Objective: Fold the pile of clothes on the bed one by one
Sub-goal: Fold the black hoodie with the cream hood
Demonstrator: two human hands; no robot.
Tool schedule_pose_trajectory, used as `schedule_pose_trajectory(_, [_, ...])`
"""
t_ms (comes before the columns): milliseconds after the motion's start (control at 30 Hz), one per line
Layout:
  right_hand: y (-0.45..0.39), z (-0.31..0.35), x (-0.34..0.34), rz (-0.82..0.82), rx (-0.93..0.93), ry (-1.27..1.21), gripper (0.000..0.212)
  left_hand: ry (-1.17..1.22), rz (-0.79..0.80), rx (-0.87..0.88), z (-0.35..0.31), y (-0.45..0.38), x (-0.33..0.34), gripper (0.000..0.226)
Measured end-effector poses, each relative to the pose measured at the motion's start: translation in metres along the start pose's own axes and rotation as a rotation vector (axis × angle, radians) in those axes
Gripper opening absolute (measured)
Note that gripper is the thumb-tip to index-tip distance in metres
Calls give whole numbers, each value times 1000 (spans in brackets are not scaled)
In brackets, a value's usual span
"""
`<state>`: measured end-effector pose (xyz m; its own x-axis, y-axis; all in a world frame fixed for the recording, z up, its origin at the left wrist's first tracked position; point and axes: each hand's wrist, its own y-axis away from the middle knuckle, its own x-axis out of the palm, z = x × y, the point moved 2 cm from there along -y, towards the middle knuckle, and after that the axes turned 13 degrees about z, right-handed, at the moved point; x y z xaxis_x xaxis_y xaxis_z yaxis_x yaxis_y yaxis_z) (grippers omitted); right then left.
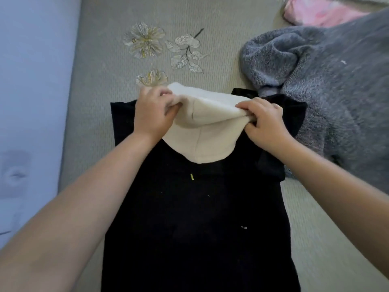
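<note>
Head view looks down on a black garment (195,218) spread flat on the grey-green bedspread (101,66), its body running toward the person. At its upper end a cream fleecy hood (202,131) is lifted off the cloth. The left hand (152,114) pinches the hood's left edge, fingers curled over the fabric. The right hand (265,125) grips the right edge the same way, thumb and fingers closed on the cream cloth. Between the hands the hood's rim stretches, and its rounded lower part hangs onto the black chest. A small yellow cord tip (192,177) shows just below it. A grey knitted garment (328,76) lies crumpled to the right, touching the black sleeve. Something pink (322,13) sits in the far right corner. Embroidered flowers (145,40) decorate the bedspread beyond the hood.
</note>
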<state>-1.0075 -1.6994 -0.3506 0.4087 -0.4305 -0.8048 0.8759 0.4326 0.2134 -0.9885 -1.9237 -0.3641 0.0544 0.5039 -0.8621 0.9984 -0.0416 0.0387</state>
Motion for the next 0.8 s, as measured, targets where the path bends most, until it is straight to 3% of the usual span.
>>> schedule_pose_trajectory(67, [15, -2, 6, 91, -6, 60, 47, -20, 22, 44, -1, 10, -1, 22])
schedule_pose_trajectory(200, [25, -3, 26, 281, 39, 108, 57, 19, 51, 114, -4, 24, -16, 31])
schedule_pose_trajectory(333, [0, 14, 21, 19, 84, 252, 24, -34, 32, 132, -10, 12, -35, 26])
schedule_pose_trajectory(433, [-38, 28, -13, -135, 124, 256, 24, -200, -8, -92, -10, -26, -53, 27])
schedule_pose_trajectory(533, [-75, 42, -57, -249, 146, 207, 24, -129, -55, -209, -22, -70, -74, 30])
schedule_pose_trajectory(667, [-73, 44, -71, -351, 157, 40, 29, 92, -145, -80, -36, -69, -71, 24])
schedule_pose_trajectory(800, [-7, 21, -8, -342, 10, -80, 24, 208, 0, -39, -17, 16, -13, 20])
